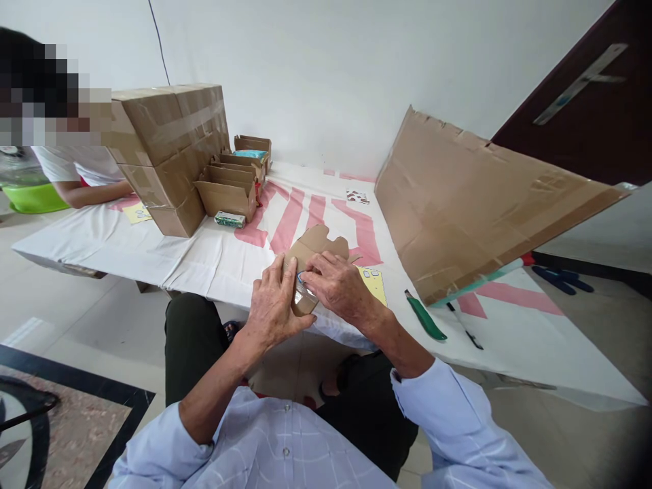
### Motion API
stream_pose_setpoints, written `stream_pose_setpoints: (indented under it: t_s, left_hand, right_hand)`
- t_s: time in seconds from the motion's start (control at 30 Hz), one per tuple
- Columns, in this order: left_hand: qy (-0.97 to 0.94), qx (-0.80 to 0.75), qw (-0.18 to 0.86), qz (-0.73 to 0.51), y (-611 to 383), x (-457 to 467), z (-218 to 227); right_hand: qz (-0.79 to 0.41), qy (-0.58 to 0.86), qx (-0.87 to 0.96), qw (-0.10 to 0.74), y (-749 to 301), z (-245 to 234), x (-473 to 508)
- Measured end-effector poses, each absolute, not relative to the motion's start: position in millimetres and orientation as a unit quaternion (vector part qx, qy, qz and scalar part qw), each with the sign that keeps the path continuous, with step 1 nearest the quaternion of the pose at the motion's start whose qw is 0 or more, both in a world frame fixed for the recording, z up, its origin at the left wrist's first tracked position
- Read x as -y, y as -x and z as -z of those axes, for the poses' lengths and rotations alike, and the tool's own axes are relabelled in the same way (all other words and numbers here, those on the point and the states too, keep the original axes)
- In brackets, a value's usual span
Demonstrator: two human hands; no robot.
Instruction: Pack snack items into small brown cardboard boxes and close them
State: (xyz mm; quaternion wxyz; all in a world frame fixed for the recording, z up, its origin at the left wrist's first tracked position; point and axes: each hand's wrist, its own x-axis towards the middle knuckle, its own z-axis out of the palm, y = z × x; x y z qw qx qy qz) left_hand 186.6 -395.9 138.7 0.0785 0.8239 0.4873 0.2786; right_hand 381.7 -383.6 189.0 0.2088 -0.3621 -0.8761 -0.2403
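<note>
Cardboard cutout [314, 243] is clamped by left hand [274, 299], right hand [340, 285] curled; 1 box [255, 143] holds blue packet [249, 154].

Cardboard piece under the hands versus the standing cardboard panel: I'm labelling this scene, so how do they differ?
The cardboard piece is far smaller than the cardboard panel. The piece's outline is curved and notched; the panel's edges look mostly straight. The left hand holds the piece; no hand touches the panel. Both are brown.

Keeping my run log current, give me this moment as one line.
left hand: holding cardboard piece; right hand: over same piece; green cutter: on white cloth
</note>
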Motion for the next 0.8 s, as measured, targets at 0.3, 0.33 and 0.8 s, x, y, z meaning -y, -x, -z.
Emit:
stream_pose_setpoints:
  t_s: [0.3,0.33,0.8]
  left_hand:
    - [-0.825,-0.486,0.085,-0.276,-187.2,396.1,-140.1]
    - [-0.825,-0.487,0.085,-0.275,-187.6,396.3,-140.6]
    - [-0.825,-0.435,0.153,-0.326,-122.3,362.7,-121.6]
  right_hand:
    - [0.185,0.361,0.878,0.256,-384.1,-183.2,380.0]
    - [0.176,0.362,0.878,0.26,-384.3,-182.7,380.0]
    - [-0.125,0.507,0.599,0.607,-453.4,-156.7,413.7]
